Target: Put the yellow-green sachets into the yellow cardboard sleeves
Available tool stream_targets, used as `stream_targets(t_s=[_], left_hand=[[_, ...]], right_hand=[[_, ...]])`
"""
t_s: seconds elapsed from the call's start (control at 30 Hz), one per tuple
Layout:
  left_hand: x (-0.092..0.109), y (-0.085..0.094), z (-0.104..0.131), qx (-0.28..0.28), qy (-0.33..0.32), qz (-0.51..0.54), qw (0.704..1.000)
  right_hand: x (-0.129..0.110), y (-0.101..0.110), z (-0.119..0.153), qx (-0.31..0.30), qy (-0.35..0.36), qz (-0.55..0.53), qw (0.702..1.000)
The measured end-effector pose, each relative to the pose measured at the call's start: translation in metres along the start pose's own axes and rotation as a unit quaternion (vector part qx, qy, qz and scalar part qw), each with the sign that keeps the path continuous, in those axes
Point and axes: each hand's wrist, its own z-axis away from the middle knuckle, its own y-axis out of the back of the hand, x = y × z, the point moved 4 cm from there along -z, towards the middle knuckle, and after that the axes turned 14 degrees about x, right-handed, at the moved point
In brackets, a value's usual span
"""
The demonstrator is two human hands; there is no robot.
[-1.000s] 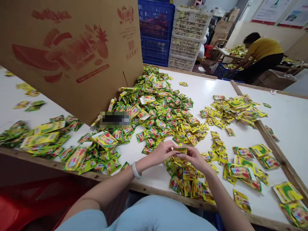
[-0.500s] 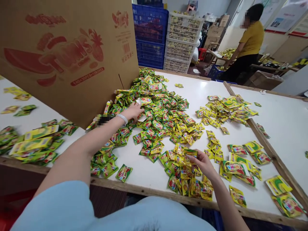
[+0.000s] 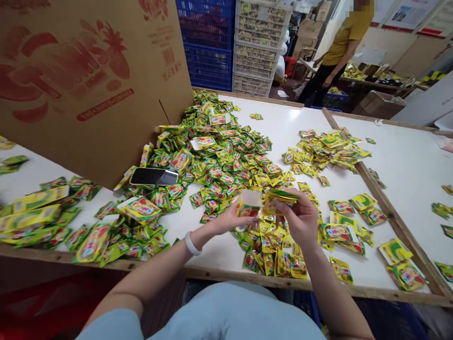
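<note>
My left hand (image 3: 231, 220) holds a small open carton (image 3: 248, 204) with a white inside and a yellow printed side. My right hand (image 3: 300, 218) grips a thin stack of green and yellow sachets (image 3: 278, 197) right beside the carton's mouth. Both hands hover over a small heap of sachets (image 3: 274, 255) at the table's near edge. A big pile of the same sachets (image 3: 226, 160) spreads across the white table (image 3: 293, 127) behind them.
A large printed cardboard box (image 3: 92, 80) leans at the left, with a phone (image 3: 154, 176) lying by its lower corner. Flattened cartons and sachets (image 3: 38, 212) lie at the left. Stacked blue and white crates (image 3: 233, 42) stand behind. A person in a yellow shirt (image 3: 345, 38) stands at the far right.
My left hand came back from the big pile carrying a small carton and met my right hand, which lifted its sachets up beside it. The person at the back straightened up.
</note>
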Motion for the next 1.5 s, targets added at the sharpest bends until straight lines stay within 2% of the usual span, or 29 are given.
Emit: stream_targets(t_s=[0.07, 0.17, 0.27, 0.33, 0.4, 0.5, 0.57, 0.73, 0.8, 0.9, 0.93, 1.03, 1.07, 1.13, 1.2, 1.27, 1.3, 1.33, 1.37, 1.4, 1.43, 1.47, 1.5], left_hand=[[-0.004, -0.017, 0.009, -0.010, 0.011, 0.034, 0.999], [-0.001, -0.023, 0.013, -0.014, 0.014, 0.037, 0.999], [-0.001, -0.018, 0.013, -0.019, 0.030, -0.005, 0.999], [-0.001, -0.016, 0.015, -0.021, 0.039, -0.024, 0.999], [0.000, -0.017, 0.017, -0.028, 0.044, -0.041, 0.998], [0.002, -0.021, 0.022, -0.042, 0.035, -0.102, 0.993], [0.003, -0.023, 0.023, -0.053, 0.016, -0.138, 0.989], [0.002, -0.025, 0.023, -0.104, 0.017, -0.108, 0.989], [-0.001, -0.024, 0.023, -0.106, 0.014, -0.135, 0.985], [-0.008, -0.024, 0.025, -0.103, 0.010, -0.203, 0.974], [-0.011, -0.025, 0.026, -0.109, 0.015, -0.218, 0.970], [-0.021, -0.033, 0.027, -0.138, 0.022, -0.231, 0.963], [-0.024, -0.036, 0.027, -0.144, 0.023, -0.231, 0.962], [-0.029, -0.040, 0.024, -0.155, 0.029, -0.232, 0.960], [-0.025, -0.037, 0.020, -0.169, 0.015, -0.237, 0.957], [-0.008, -0.017, 0.009, -0.142, -0.048, -0.263, 0.953], [0.004, 0.002, 0.001, -0.106, -0.094, -0.291, 0.946], [0.018, 0.030, -0.010, -0.023, -0.134, -0.331, 0.934], [0.031, 0.063, -0.022, 0.075, -0.163, -0.379, 0.908], [0.042, 0.098, -0.033, 0.166, -0.181, -0.433, 0.867], [0.050, 0.132, -0.044, 0.237, -0.186, -0.490, 0.818], [0.053, 0.164, -0.053, 0.295, -0.171, -0.544, 0.767], [0.054, 0.193, -0.060, 0.345, -0.142, -0.586, 0.719]], right_hand=[[-0.009, -0.011, -0.003, -0.040, 0.102, 0.052, 0.993], [-0.009, -0.012, -0.001, -0.094, 0.221, 0.149, 0.959], [-0.006, -0.003, 0.004, -0.101, 0.285, 0.211, 0.929], [-0.007, 0.001, 0.009, -0.129, 0.303, 0.233, 0.915], [-0.010, 0.000, 0.014, -0.194, 0.273, 0.259, 0.906], [-0.017, -0.003, 0.018, -0.299, 0.177, 0.302, 0.888], [-0.021, -0.003, 0.018, -0.330, 0.139, 0.308, 0.881], [-0.013, 0.010, 0.014, -0.285, 0.061, 0.252, 0.923], [-0.007, 0.016, 0.015, -0.286, 0.065, 0.248, 0.923], [-0.002, 0.024, 0.020, -0.322, 0.066, 0.267, 0.906], [0.002, 0.026, 0.024, -0.347, 0.038, 0.267, 0.898], [0.016, 0.033, 0.041, -0.434, -0.118, 0.227, 0.864], [0.021, 0.034, 0.047, -0.445, -0.158, 0.207, 0.857], [0.030, 0.036, 0.053, -0.420, -0.171, 0.186, 0.872], [0.036, 0.045, 0.048, -0.337, -0.109, 0.201, 0.913], [0.039, 0.072, 0.034, -0.212, -0.047, 0.247, 0.944], [0.038, 0.094, 0.023, -0.133, -0.030, 0.281, 0.950], [0.035, 0.122, 0.013, -0.047, -0.020, 0.324, 0.945], [0.029, 0.152, 0.003, 0.037, -0.013, 0.378, 0.925], [0.021, 0.181, -0.005, 0.107, 0.001, 0.445, 0.889], [0.012, 0.205, -0.011, 0.152, 0.027, 0.522, 0.839], [0.003, 0.222, -0.015, 0.180, 0.061, 0.596, 0.780], [-0.004, 0.231, -0.016, 0.189, 0.097, 0.660, 0.721]])
